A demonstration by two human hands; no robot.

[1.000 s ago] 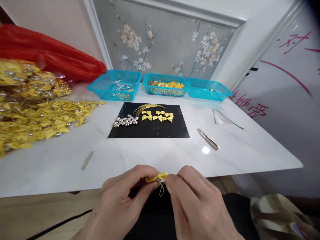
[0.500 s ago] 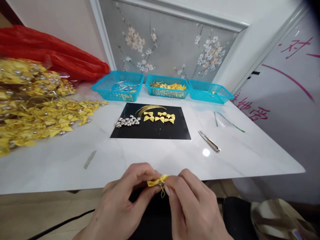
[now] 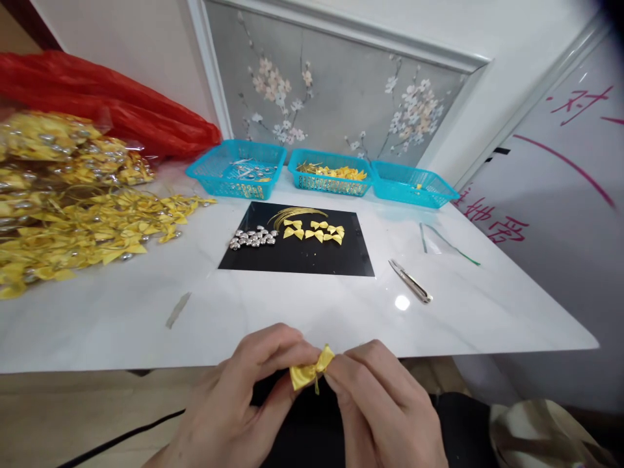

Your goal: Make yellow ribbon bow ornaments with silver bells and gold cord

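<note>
Between my two hands, just off the table's front edge, is a yellow ribbon bow (image 3: 306, 373) with a thin gold cord loop (image 3: 316, 386) hanging from its middle. My left hand (image 3: 253, 383) pinches the bow's left side between thumb and fingers. My right hand (image 3: 385, 396) is closed at the bow's right side and knot; its fingertips hide part of the bow. Beyond the hands, a black mat (image 3: 297, 261) carries silver heart-shaped beads (image 3: 254, 238) at left, several yellow bows (image 3: 293, 232) at right and a bundle of gold cords (image 3: 297, 213) behind them.
Three blue baskets (image 3: 236, 188) (image 3: 331, 185) (image 3: 414, 195) line the wall. Small metal thread snips (image 3: 410, 281) lie right of the mat. A heap of finished yellow bow pieces (image 3: 97, 227) and a red bag (image 3: 112, 97) fill the left. A grey strip (image 3: 178, 310) lies nearer the front edge.
The bow has turned in my fingers, so its yellow front shows more and the silver part under its knot is out of sight. Both hands stay close together.
</note>
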